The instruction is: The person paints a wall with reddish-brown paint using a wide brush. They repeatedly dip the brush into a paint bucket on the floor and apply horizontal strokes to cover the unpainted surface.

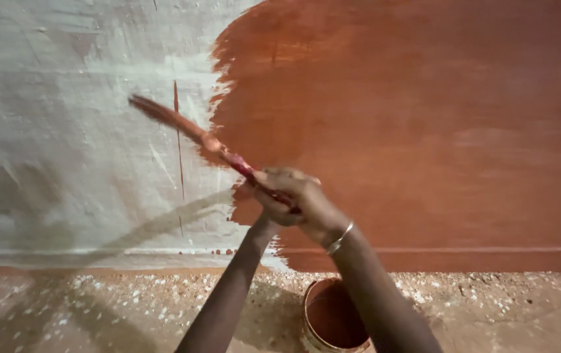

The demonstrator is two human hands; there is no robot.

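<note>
A: In the head view, what did the hands hold?

B: Both closed on one paintbrush (195, 134); the right hand (297, 202), a metal bangle (340, 236) at its wrist, was wrapped round the lower handle; the left hand (254, 196) sat just under and behind it, apparently clasping the same handle, though mostly hidden.

A: And the brush?

B: It slanted up and left from the grip, its blurred tip over the bare grey wall (51, 131); the red-brown painted area (411, 117) spread right of the grip; a paint tin (333, 320) stood below the wrists on the speckled floor (110, 307).

A: How would it handle?

B: Light and stiff in the stick, soft at the bristles, I'd judge; the handle looked wet with paint, so likely slippery; the low end, where the fingers were, seemed the sound place to hold.
</note>
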